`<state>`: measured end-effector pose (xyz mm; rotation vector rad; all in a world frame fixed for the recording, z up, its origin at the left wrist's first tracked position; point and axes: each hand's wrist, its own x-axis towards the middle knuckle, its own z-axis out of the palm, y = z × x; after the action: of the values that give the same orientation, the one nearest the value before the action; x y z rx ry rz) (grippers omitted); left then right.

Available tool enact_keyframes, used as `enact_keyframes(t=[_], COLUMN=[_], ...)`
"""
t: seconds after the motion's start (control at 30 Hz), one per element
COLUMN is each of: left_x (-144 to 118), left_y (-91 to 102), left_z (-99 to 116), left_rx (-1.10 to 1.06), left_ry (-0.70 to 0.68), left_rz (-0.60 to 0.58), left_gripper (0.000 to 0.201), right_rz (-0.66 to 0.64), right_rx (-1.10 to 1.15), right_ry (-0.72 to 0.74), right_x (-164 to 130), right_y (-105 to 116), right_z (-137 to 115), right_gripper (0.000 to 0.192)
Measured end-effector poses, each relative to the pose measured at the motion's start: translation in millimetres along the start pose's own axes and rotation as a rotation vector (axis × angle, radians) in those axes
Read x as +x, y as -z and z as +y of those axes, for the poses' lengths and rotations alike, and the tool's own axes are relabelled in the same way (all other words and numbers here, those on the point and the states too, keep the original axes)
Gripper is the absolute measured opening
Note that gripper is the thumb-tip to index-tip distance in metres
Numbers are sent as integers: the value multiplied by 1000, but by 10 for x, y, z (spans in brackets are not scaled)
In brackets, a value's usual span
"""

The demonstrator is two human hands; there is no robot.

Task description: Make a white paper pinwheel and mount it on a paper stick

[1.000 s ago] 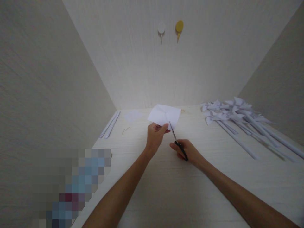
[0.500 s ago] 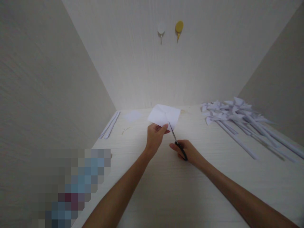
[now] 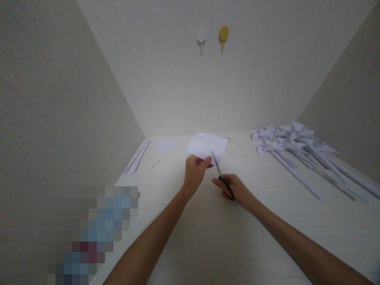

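Pale wood-grain table point(image 3: 225, 237), boxed in by matching walls left, right and behind. Left hand point(image 3: 194, 174) pinches the near edge of the paper point(image 3: 207, 145), held up off the table. Right hand point(image 3: 234, 189) just beside it, closed on the scissors point(image 3: 221, 176), blades at the paper's near edge. Far right of the hands: pinwheels point(image 3: 297, 148). Far left: strips point(image 3: 137, 155), small sheet point(image 3: 165, 145). Back wall: two hooks point(image 3: 212, 36)

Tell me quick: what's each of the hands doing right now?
Left hand: closed on the paper square.
Right hand: closed on the scissors, blades at the paper.
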<state>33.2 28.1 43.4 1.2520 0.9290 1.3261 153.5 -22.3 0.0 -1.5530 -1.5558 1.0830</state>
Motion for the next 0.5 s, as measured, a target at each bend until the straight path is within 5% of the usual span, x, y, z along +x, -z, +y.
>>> enact_keyframes(t=[0.5], left_x=[8], left_y=[-2], left_z=[-74], left_rx=[0], left_ry=[16], left_rz=[-37], left_gripper=[15], right_rz=[26], right_rx=[-27], right_ry=[6], right_x=[-3], right_y=[5], right_z=[-34], right_gripper=[48])
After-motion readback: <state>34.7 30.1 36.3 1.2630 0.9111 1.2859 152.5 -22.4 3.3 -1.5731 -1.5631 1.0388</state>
